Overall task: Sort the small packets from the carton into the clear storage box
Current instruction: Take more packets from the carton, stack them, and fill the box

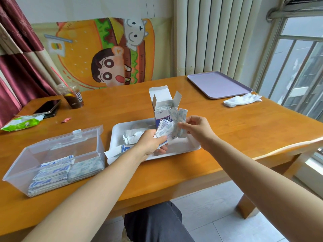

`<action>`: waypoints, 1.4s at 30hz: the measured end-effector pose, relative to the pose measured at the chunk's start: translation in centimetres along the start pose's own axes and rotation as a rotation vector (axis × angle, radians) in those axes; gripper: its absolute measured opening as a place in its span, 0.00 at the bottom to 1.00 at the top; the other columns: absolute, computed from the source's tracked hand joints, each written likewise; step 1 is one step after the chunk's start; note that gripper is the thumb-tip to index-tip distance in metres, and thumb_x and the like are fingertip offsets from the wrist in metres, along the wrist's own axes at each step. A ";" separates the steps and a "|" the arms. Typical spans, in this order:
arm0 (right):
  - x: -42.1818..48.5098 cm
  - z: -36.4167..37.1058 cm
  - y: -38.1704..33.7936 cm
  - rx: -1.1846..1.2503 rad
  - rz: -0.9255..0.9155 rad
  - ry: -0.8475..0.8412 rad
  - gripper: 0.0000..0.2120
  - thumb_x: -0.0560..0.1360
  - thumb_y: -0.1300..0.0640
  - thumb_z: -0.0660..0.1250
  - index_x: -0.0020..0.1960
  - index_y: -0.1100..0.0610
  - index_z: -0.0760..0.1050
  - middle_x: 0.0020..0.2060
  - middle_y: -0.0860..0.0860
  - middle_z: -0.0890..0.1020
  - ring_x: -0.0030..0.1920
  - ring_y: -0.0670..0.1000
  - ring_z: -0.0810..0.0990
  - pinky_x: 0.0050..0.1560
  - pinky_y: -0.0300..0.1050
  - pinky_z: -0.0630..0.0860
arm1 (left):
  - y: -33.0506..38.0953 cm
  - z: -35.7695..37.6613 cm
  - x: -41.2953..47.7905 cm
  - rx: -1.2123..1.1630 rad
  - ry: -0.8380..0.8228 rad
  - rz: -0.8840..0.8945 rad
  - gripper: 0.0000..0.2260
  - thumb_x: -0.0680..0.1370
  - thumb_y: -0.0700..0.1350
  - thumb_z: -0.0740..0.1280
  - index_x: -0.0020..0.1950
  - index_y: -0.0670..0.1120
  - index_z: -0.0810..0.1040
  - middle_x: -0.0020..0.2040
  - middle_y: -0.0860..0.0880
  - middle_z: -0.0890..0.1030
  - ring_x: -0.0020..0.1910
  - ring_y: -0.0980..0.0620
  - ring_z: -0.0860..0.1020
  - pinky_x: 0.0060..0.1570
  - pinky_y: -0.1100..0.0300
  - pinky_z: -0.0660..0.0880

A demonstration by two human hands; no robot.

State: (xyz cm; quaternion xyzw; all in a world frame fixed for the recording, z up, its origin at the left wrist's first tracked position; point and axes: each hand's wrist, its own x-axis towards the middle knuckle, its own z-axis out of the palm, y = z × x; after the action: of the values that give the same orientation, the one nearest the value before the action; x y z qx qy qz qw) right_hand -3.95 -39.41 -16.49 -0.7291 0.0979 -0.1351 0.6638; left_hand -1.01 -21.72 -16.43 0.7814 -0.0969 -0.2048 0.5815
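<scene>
Packets (52, 173) already line your clear storage box (22, 161) at eight o'clock, while your left hand (151, 143) and right hand (198, 128) each pinch more before the part-full carton (161, 106).

I see bare forearms (97, 186) leading to my left hand (152, 142) and right hand (197, 130); dark grey trousers (157, 222), softly creased, cover a knee below the desk's (227, 130) near edge.
</scene>
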 end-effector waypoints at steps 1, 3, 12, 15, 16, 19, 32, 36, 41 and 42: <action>0.1 -0.2 0.0 0.017 -0.015 0.038 0.09 0.72 0.64 0.72 0.37 0.59 0.73 0.36 0.56 0.79 0.33 0.48 0.74 0.34 0.36 0.71 | 0.0 0.0 0.0 0.012 -0.003 -0.008 0.05 0.80 0.38 0.64 0.56 0.41 0.74 0.41 0.42 0.79 0.33 0.49 0.78 0.29 0.62 0.78; 0.3 -0.8 -0.3 0.053 -0.029 0.113 0.09 0.72 0.63 0.70 0.37 0.58 0.72 0.37 0.57 0.79 0.37 0.52 0.76 0.38 0.43 0.72 | -0.2 -0.1 0.2 0.069 0.009 -0.020 0.05 0.81 0.38 0.63 0.55 0.40 0.75 0.40 0.43 0.79 0.32 0.50 0.77 0.29 0.62 0.77; -0.1 -3.5 -1.6 -0.170 -0.040 -0.104 0.05 0.75 0.59 0.68 0.43 0.57 0.73 0.46 0.62 0.82 0.43 0.53 0.80 0.41 0.45 0.77 | 0.7 -1.1 1.0 1.227 0.310 0.235 0.11 0.79 0.49 0.60 0.47 0.44 0.78 0.53 0.44 0.77 0.54 0.43 0.74 0.43 0.55 0.69; 0.0 -3.5 -2.0 -0.144 -0.040 -0.133 0.04 0.76 0.59 0.67 0.46 0.58 0.72 0.48 0.60 0.82 0.45 0.53 0.81 0.43 0.46 0.78 | 0.4 -1.7 1.0 1.353 0.447 0.299 0.13 0.78 0.52 0.63 0.57 0.47 0.78 0.57 0.45 0.73 0.59 0.45 0.69 0.55 0.53 0.67; 0.0 -3.4 -2.1 -0.132 -0.037 -0.144 0.05 0.76 0.59 0.67 0.47 0.60 0.72 0.48 0.60 0.82 0.46 0.53 0.82 0.44 0.46 0.78 | 0.4 -1.7 0.9 1.308 0.502 0.362 0.12 0.77 0.51 0.64 0.57 0.48 0.78 0.56 0.46 0.73 0.58 0.45 0.68 0.55 0.54 0.66; -0.1 -2.5 -2.0 -0.115 -0.038 -0.176 0.08 0.76 0.60 0.68 0.49 0.64 0.73 0.49 0.64 0.82 0.45 0.54 0.82 0.44 0.48 0.78 | 0.9 -1.0 0.3 0.812 0.416 0.480 0.07 0.76 0.50 0.68 0.50 0.49 0.81 0.48 0.49 0.75 0.51 0.49 0.73 0.50 0.57 0.69; -0.8 -1.0 -1.4 -0.105 0.024 -0.324 0.07 0.74 0.61 0.71 0.44 0.62 0.73 0.41 0.57 0.81 0.40 0.52 0.79 0.43 0.44 0.76 | 2.1 1.6 -0.9 -0.123 0.022 0.076 0.05 0.78 0.37 0.64 0.49 0.43 0.80 0.39 0.46 0.81 0.32 0.54 0.74 0.31 0.66 0.72; -0.3 -1.6 -1.5 -0.497 -0.200 -0.232 0.06 0.72 0.58 0.73 0.47 0.55 0.78 0.39 0.52 0.85 0.39 0.52 0.83 0.44 0.49 0.79 | 1.3 0.2 -0.4 0.033 0.164 0.110 0.09 0.77 0.37 0.63 0.57 0.41 0.77 0.43 0.47 0.78 0.33 0.54 0.74 0.31 0.66 0.70; -0.3 -1.2 -0.8 -0.907 -0.373 -0.305 0.09 0.70 0.57 0.73 0.50 0.54 0.82 0.40 0.51 0.85 0.39 0.50 0.82 0.44 0.49 0.79 | 0.4 -1.3 -0.3 0.259 0.173 0.211 0.14 0.69 0.47 0.71 0.54 0.51 0.79 0.47 0.49 0.75 0.40 0.52 0.74 0.42 0.60 0.71; -0.5 -1.0 -0.5 -0.943 -0.380 -0.346 0.06 0.70 0.58 0.73 0.47 0.55 0.82 0.39 0.50 0.85 0.38 0.51 0.81 0.43 0.50 0.78 | 0.3 -1.2 -0.4 0.357 0.129 0.210 0.15 0.68 0.50 0.73 0.53 0.53 0.79 0.49 0.49 0.74 0.42 0.52 0.75 0.44 0.59 0.72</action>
State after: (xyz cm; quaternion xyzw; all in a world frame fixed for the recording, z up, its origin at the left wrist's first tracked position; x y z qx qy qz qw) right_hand -4.73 -40.10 -15.90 -0.9645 -0.0964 -0.0724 0.2348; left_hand -0.86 -20.60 -15.77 0.8691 -0.1752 -0.0721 0.4570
